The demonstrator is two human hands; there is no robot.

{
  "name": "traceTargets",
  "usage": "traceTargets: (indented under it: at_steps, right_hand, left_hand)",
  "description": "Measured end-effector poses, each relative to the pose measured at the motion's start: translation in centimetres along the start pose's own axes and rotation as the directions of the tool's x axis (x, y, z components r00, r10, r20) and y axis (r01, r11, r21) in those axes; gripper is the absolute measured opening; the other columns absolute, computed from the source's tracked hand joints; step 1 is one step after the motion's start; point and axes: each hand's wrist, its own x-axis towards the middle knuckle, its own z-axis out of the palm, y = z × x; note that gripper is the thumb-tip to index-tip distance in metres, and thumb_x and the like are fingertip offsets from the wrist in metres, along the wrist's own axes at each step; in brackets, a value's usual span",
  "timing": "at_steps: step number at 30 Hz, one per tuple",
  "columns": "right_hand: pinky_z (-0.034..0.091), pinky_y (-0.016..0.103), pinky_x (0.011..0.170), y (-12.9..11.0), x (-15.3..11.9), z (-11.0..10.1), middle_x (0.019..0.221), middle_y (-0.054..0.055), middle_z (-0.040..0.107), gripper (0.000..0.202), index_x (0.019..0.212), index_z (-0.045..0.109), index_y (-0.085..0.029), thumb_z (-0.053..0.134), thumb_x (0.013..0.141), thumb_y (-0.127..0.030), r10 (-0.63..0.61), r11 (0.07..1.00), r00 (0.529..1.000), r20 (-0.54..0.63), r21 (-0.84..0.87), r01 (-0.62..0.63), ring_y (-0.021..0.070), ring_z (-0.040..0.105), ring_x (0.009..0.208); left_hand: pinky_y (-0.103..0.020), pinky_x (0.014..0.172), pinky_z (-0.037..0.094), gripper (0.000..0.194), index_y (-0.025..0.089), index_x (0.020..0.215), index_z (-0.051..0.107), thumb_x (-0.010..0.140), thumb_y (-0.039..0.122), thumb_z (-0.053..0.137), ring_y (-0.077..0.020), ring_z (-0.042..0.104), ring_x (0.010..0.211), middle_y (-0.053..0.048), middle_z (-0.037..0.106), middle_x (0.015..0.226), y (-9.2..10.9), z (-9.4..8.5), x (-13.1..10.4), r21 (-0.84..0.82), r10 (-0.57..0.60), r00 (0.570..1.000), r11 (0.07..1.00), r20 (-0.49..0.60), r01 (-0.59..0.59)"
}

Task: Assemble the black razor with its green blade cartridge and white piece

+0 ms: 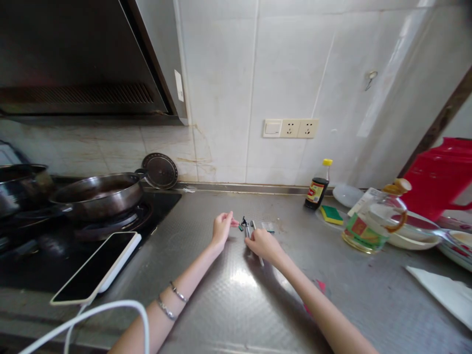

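Near the middle of the metal counter (206,305), my left hand (222,228) is closed, its fingertips close to a small dark green piece (241,227); what it pinches, if anything, is too small to name. My right hand (264,245) is wrapped round a thin metal tool (261,261), whose grey end pokes out below the fingers. Between the hands, a small black part (244,221) stands near the tool's tips. Behind my right hand lie a thin dark green strip (271,231) and a clear scrap of plastic.
On the left are a pan (103,196) on the black stove and a phone (98,265) with a white cable. To the right stand a sauce bottle (316,191), a sponge (331,215), an oil jug (365,228), bowls and a red thermos (438,177).
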Motion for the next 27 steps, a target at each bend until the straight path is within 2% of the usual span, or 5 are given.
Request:
traceTargets:
  at_steps: [8, 14, 19, 23, 27]
  right_hand:
    - [0.045, 0.030, 0.061, -0.2, -0.3, 0.3, 0.082, 0.017, 0.068, 0.032, 0.082, 0.069, -0.013, 0.042, 0.079, -0.030, -0.020, 0.996, 0.999, 0.025, -0.085, 0.022, 0.0264, 0.065, 0.076]
    - [0.045, 0.030, 0.064, -0.4, -0.3, 0.2, 0.082, 0.016, 0.068, 0.028, 0.081, 0.067, -0.013, 0.043, 0.079, -0.026, -0.033, 0.991, 0.999, 0.035, -0.127, 0.037, 0.0268, 0.065, 0.079]
    - [0.045, 0.030, 0.064, -0.1, -0.2, 0.0, 0.082, 0.015, 0.068, 0.030, 0.079, 0.066, -0.015, 0.041, 0.082, -0.030, -0.032, 0.993, 0.999, 0.011, -0.109, 0.033, 0.0261, 0.065, 0.079]
    - [0.042, 0.028, 0.063, 0.9, 0.1, -0.7, 0.082, 0.013, 0.068, 0.034, 0.078, 0.065, -0.017, 0.038, 0.085, -0.035, 0.012, 0.997, 0.998, -0.064, -0.080, -0.017, 0.0236, 0.064, 0.079]
    - [0.039, 0.025, 0.060, 2.9, 0.6, -1.5, 0.082, 0.011, 0.068, 0.033, 0.078, 0.064, -0.018, 0.036, 0.086, -0.035, 0.088, 0.994, 0.987, -0.135, -0.057, -0.096, 0.0216, 0.064, 0.078]
  left_hand:
    - [-0.022, 0.054, 0.043, 0.028, 0.016, 0.059, 0.052, 0.077, 0.037, 0.051, -0.0135, 0.061, 0.052, -0.004, 0.064, 0.056, 0.1, -0.1, 0.0, 0.028, 0.000, 1.000, 1.000, 0.012, -0.001]
    - [-0.022, 0.052, 0.041, 0.029, 0.015, 0.058, 0.052, 0.076, 0.038, 0.051, -0.0136, 0.062, 0.052, -0.005, 0.064, 0.056, -0.1, -0.2, 0.3, 0.033, 0.017, 1.000, 0.999, 0.010, -0.017]
    - [-0.022, 0.053, 0.042, 0.026, 0.015, 0.059, 0.053, 0.075, 0.036, 0.051, -0.0139, 0.061, 0.053, -0.005, 0.064, 0.057, -0.6, -0.3, 0.7, 0.082, 0.026, 0.999, 0.996, 0.024, -0.028]
    - [-0.023, 0.059, 0.043, 0.011, 0.016, 0.065, 0.055, 0.066, 0.025, 0.061, -0.0139, 0.060, 0.058, -0.002, 0.063, 0.061, -1.9, -0.9, 1.7, 0.260, 0.085, 0.996, 0.961, 0.035, -0.092]
    - [-0.026, 0.070, 0.042, 0.017, 0.017, 0.072, 0.058, 0.057, 0.012, 0.064, -0.0149, 0.059, 0.073, -0.002, 0.064, 0.074, -3.4, -1.8, 2.5, 0.553, 0.196, 0.973, 0.801, 0.118, -0.228]
